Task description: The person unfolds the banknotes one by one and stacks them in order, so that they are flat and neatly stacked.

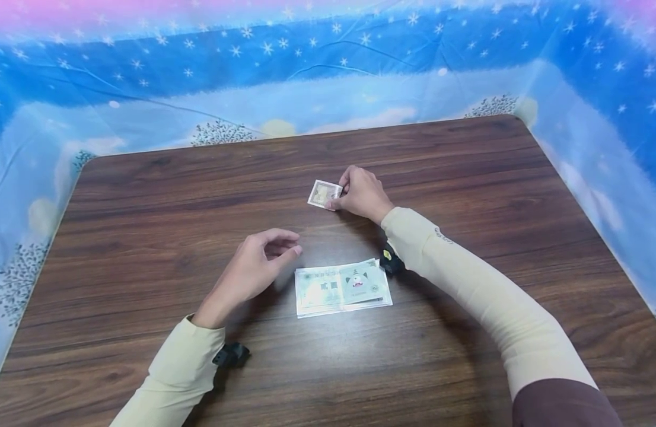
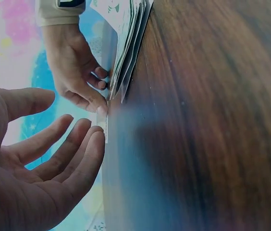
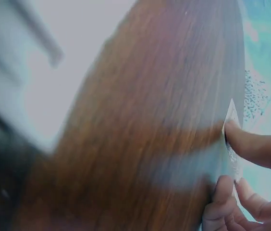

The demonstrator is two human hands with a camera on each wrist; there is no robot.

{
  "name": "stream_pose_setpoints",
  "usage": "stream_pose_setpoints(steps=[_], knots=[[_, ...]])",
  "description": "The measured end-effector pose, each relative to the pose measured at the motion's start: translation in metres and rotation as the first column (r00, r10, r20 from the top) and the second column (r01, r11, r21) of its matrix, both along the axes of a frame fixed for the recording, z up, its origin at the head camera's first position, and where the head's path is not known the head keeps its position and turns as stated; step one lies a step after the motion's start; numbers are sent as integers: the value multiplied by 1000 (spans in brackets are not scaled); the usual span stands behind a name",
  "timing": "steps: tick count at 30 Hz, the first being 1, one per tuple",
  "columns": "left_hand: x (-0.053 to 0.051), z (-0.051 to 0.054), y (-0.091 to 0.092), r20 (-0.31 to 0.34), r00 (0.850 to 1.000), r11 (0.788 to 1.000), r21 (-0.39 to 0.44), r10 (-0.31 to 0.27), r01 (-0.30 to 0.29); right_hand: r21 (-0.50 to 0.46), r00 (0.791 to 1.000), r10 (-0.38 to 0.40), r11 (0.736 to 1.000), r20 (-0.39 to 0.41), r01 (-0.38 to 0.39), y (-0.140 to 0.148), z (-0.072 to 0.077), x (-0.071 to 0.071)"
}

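Observation:
Between thumb and fingers of my right hand (image 1: 364, 194), a small whitish card-like paper (image 1: 321, 193) with a yellowish print and frame is gripped by its right end. In the right wrist view the paper (image 3: 232, 144) appears nearly edge-on, the thumb at one edge and the fingers at the other. My left hand (image 1: 253, 261) hovers beside a stack of pale green printed notes (image 1: 333, 290), fingers loosely bent, holding nothing. The stack lies nearer to me than the card; in the left wrist view its layered edges (image 2: 131, 45) fan slightly apart.
The dark wood-grain table (image 1: 162, 219) has rounded far corners. Behind and beside it hangs a blue cloth (image 1: 306, 53) with snowflakes and small trees. Black wrist cameras sit under both cuffs, the right one (image 1: 390, 260) close to the stack's far right corner.

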State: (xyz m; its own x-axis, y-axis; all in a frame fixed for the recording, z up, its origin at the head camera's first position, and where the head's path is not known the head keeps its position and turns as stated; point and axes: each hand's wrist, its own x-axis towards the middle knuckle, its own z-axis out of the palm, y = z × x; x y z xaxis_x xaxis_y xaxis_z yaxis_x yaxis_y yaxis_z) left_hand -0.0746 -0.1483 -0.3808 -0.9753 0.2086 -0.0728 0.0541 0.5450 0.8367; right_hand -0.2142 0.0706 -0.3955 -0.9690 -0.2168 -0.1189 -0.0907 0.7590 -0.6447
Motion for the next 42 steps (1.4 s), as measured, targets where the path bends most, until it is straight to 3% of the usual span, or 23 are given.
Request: stream_pose_setpoints(steps=[8, 16, 23, 27, 30, 34, 42], knots=[[-2, -1, 1, -12, 1000, 999, 34, 28, -28, -164, 997, -54, 984, 62, 64, 4, 5, 5], [-3, 0, 1, 8, 996, 993, 86, 85, -85, -444, 983, -4, 892, 181, 86, 12, 21, 22], [-6, -2, 6, 27, 995, 983, 154, 101, -104, -494, 978, 101, 870, 184, 3, 15, 31, 49], [-7, -2, 9, 78, 993, 972, 209, 91, -106, -504, 967, 168, 862, 191, -50, 14, 35, 66], [-7, -1, 11, 153, 986, 946, 303, 72, -116, -510, 954, 215, 856, 207, -82, 12, 37, 76], [-8, 0, 12, 244, 969, 885, 442, 39, -147, -530, 943, 246, 843, 224, -94, 11, 37, 85], [-4, 6, 12, 316, 948, 816, 535, 47, -218, -558, 978, 172, 826, 115, -80, 11, 32, 93]])
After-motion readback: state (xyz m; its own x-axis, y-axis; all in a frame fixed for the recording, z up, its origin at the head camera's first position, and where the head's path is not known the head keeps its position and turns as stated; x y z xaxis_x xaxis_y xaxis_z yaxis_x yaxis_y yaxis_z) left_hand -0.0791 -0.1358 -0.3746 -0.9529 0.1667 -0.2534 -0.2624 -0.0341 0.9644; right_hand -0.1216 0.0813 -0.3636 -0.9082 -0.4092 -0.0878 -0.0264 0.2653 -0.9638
